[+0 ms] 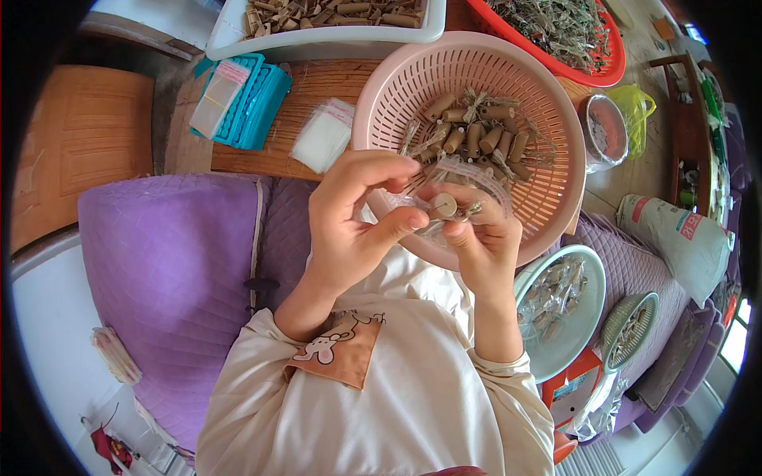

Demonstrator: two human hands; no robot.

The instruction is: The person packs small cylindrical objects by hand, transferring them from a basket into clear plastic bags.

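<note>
My left hand (349, 210) is curved over the near left of the pink basket, its thumb and index finger apart. The thumb tip comes close to a small tan wooden cylinder (444, 206) with dry stalks beside it. My right hand (480, 230) has thumb and fingers closed on this cylinder. A clear plastic bag (468, 168) with a pinkish strip lies around the cylinder and over the right fingers. Some clear film also shows by my left palm; whether its hidden fingers touch it is unclear. Below, the pink basket (556, 103) holds several similar cylinders and dried stalk bundles.
A white tray (317, 36) of wooden pieces and a red basket (615, 59) of dried plants stand behind. Flat plastic bags (324, 135) and a teal stack (266, 107) lie left on the wooden table (317, 75). To my right is a pale bowl (599, 278) of filled bags.
</note>
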